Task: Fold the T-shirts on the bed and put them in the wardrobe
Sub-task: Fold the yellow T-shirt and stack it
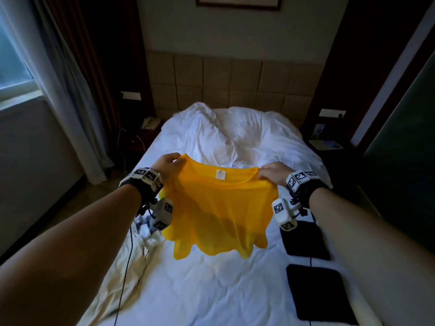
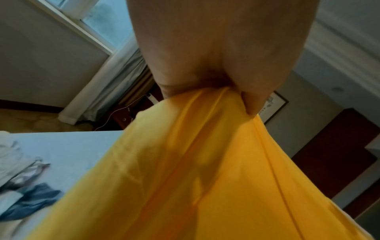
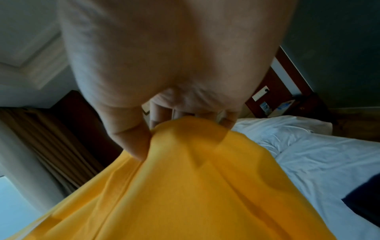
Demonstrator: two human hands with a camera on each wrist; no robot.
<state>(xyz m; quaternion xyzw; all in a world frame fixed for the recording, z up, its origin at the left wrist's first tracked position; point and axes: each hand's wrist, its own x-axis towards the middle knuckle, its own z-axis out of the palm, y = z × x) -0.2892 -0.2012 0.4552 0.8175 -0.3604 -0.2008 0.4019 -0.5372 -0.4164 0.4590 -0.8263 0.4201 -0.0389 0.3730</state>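
Note:
A yellow T-shirt [image 1: 219, 212] hangs spread in the air over the white bed [image 1: 211, 290], neck label facing me. My left hand [image 1: 168, 164] pinches its left shoulder, and my right hand [image 1: 270, 172] pinches its right shoulder. The hem dangles just above the sheet. In the left wrist view my left hand [image 2: 207, 91] grips bunched yellow T-shirt cloth [image 2: 195, 178]. In the right wrist view my right hand [image 3: 156, 129] clamps the yellow T-shirt [image 3: 185, 186] between thumb and fingers. Two dark folded T-shirts [image 1: 306, 241] [image 1: 317, 292] lie on the bed's right side.
Crumpled white and blue clothes [image 1: 146, 229] lie at the bed's left edge, also seen as clothes [image 2: 30, 199] in the left wrist view. A rumpled duvet [image 1: 223, 132] fills the bed's head. Nightstands [image 1: 143, 135] [image 1: 327, 147] flank it. A window with curtain [image 1: 58, 90] is on the left.

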